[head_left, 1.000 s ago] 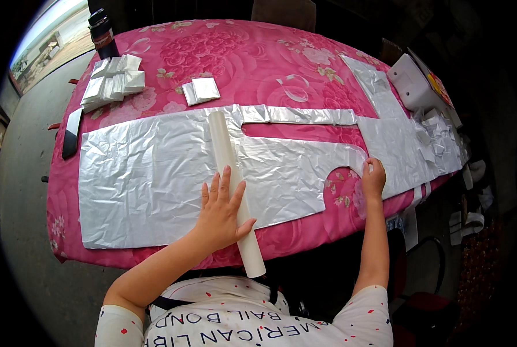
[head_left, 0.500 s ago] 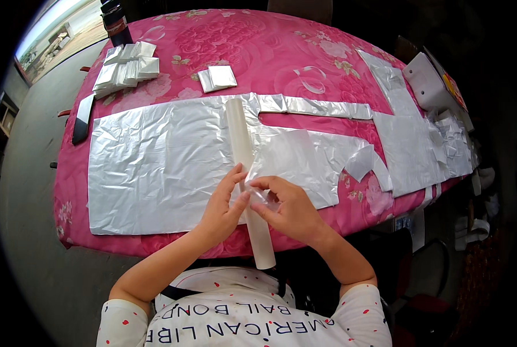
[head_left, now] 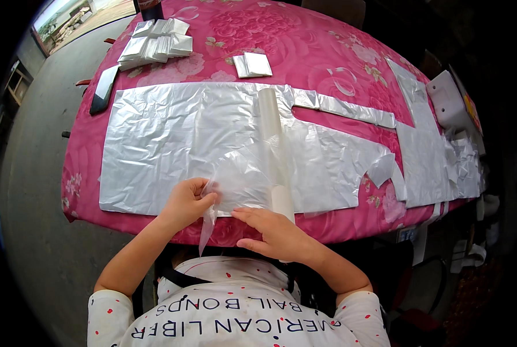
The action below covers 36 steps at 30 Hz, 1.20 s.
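Both hands: left hand (head_left: pixel 184 202), right hand (head_left: pixel 276 231) pinch clear plastic film (head_left: pixel 241 179) between them.

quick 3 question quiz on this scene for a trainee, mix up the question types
1. True or false: the left hand pinches the clear plastic film.
2. What does the white roll lie on?
A. the bare floor
B. the silver foil sheet
C. the stack of folded foil pieces
3. Fill in: the right hand rests at the near edge of the table, which is covered by a ____ floral cloth.

Key
1. True
2. B
3. pink
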Each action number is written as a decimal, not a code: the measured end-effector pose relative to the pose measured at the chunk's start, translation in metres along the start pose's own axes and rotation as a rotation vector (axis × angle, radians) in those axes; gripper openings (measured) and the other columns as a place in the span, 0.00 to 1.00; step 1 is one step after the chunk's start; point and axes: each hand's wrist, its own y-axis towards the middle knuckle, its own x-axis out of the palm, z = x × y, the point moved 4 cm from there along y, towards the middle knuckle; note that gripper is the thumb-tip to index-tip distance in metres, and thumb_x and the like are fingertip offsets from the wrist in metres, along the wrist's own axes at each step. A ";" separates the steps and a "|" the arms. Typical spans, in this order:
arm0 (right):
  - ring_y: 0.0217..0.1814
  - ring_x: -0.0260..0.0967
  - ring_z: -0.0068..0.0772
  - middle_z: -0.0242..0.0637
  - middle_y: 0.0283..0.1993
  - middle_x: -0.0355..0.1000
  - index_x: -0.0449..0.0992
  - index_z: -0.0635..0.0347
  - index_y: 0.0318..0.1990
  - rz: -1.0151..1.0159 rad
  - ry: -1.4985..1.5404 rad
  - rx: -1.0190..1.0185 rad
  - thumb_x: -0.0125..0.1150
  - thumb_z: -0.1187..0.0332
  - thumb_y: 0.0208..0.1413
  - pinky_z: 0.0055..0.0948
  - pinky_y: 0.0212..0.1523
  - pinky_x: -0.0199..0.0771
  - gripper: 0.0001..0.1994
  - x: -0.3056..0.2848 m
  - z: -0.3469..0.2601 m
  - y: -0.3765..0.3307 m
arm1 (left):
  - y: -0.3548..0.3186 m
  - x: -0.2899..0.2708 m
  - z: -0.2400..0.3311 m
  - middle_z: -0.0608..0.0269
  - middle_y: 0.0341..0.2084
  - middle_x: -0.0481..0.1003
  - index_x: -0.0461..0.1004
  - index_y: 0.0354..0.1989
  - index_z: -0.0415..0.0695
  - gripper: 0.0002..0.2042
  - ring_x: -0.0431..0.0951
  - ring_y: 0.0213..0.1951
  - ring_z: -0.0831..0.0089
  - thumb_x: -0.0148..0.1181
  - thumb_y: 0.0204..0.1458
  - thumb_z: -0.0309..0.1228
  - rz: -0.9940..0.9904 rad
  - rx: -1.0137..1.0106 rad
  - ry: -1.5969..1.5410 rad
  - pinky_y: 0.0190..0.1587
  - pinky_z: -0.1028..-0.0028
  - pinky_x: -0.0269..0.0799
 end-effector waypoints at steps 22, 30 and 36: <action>0.34 0.73 0.35 0.45 0.37 0.72 0.70 0.65 0.43 0.251 0.278 0.246 0.62 0.65 0.49 0.28 0.36 0.72 0.16 -0.010 -0.016 0.006 | -0.003 0.021 0.010 0.65 0.22 0.73 0.67 0.29 0.39 0.12 0.73 0.24 0.83 0.67 0.41 0.24 -0.299 -0.111 -0.252 0.25 0.85 0.67; 0.31 0.67 0.15 0.30 0.31 0.71 0.71 0.65 0.37 0.375 0.660 0.328 0.61 0.76 0.50 0.17 0.33 0.69 0.08 -0.009 0.005 0.002 | 0.002 0.039 0.015 0.73 0.20 0.67 0.67 0.30 0.41 0.12 0.68 0.23 0.86 0.67 0.41 0.23 -0.305 -0.062 -0.358 0.26 0.86 0.64; 0.28 0.65 0.14 0.28 0.30 0.71 0.72 0.63 0.36 0.629 0.845 0.315 0.62 0.77 0.49 0.14 0.29 0.66 0.07 -0.067 0.049 -0.047 | 0.005 0.028 0.006 0.72 0.21 0.69 0.70 0.39 0.38 0.13 0.70 0.25 0.85 0.64 0.45 0.25 -0.299 -0.146 -0.281 0.28 0.85 0.66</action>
